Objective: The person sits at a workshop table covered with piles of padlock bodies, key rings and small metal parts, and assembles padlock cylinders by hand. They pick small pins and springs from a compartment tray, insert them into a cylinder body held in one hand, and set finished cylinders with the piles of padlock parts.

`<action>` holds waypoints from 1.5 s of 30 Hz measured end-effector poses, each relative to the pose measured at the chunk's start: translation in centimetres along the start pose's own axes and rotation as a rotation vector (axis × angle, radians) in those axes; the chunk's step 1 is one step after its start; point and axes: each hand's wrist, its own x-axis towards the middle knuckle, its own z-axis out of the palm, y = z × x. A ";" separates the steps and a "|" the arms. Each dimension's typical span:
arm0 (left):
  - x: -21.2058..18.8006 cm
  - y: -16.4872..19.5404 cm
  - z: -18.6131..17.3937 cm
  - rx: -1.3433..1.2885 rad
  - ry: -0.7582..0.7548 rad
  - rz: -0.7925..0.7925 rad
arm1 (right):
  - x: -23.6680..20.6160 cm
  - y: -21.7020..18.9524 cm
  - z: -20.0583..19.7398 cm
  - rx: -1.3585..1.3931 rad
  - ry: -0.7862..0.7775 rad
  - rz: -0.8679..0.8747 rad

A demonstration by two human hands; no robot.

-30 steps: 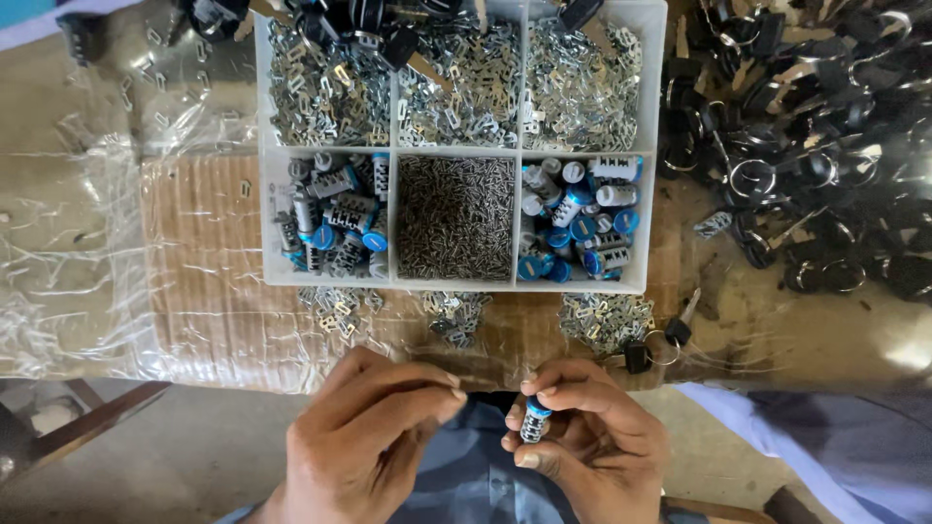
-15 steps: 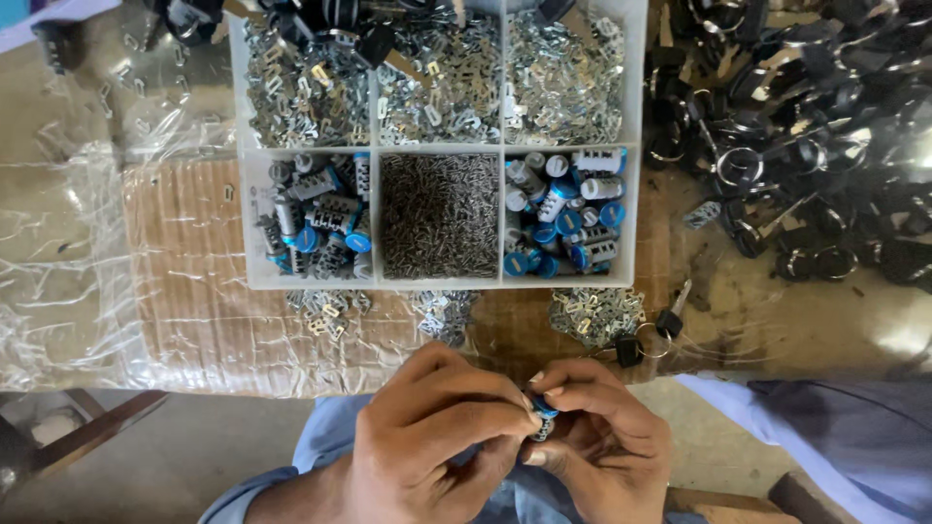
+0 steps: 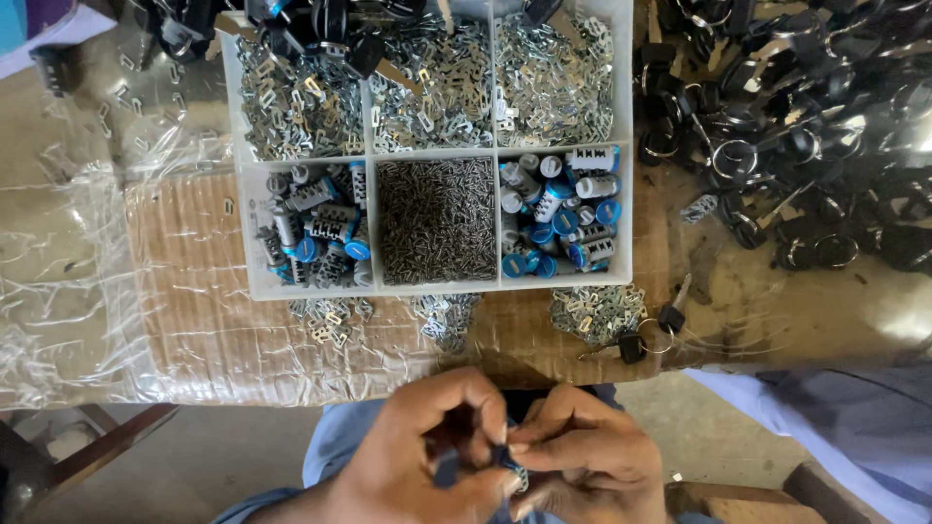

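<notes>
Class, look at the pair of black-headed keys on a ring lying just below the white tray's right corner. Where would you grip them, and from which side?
Take the black-headed keys by the ring joining them, or by one black head, coming from above on the near side. They lie flat on the plastic-covered table, apart from the pile of small metal plates, and the white tray blocks the far side.

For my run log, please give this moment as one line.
left hand: touches small part | right hand: pinches small part | both below divided tray | key pile at right
</notes>
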 end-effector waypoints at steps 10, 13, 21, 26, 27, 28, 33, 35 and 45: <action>3.3 1.5 2.4 1.077 0.366 0.533 | -2.4 -0.3 -2.5 0.321 0.338 0.036; 2.7 2.0 1.8 1.025 0.331 0.517 | -2.4 -0.7 -3.0 0.275 0.310 0.060; 2.1 -1.2 1.7 1.184 0.277 0.702 | -1.4 -1.1 -2.5 0.332 0.192 0.060; 0.3 -1.0 -0.9 1.060 0.229 0.754 | -0.5 -1.1 -0.6 0.353 0.310 0.193; 0.1 -0.8 -1.0 1.090 0.299 0.730 | -0.3 -1.1 -0.3 0.379 0.313 0.197; -0.1 -0.5 -0.8 1.119 0.370 0.705 | -0.1 -1.0 0.0 0.349 0.331 0.212; 0.0 -0.3 1.7 0.555 0.433 0.555 | 0.9 -1.0 0.9 0.209 0.287 0.166; 0.4 -0.6 2.0 0.529 0.428 0.631 | 1.1 -1.1 1.1 0.215 0.297 0.143; -1.1 0.3 -0.3 1.000 0.277 0.775 | 1.1 -0.5 2.5 0.262 0.269 0.148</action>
